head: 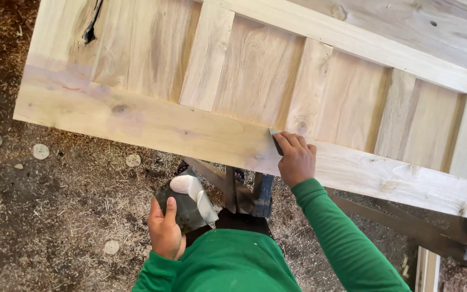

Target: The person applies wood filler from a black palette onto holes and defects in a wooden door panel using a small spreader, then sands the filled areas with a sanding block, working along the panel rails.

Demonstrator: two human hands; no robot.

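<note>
Pressing putty knife (thin blade), pale wooden door

Single head view logged: my camera looked steeply down from the wearer's head, close over the wooden panel, sawdust-strewn ground below; no second view.

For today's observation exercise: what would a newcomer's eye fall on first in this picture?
The big pale wooden door lying flat across the top. The right hand presses a small scraper against its near rail. Lower down, the left hand holds a dark board with white putty, above sawdust-strewn ground.
</note>
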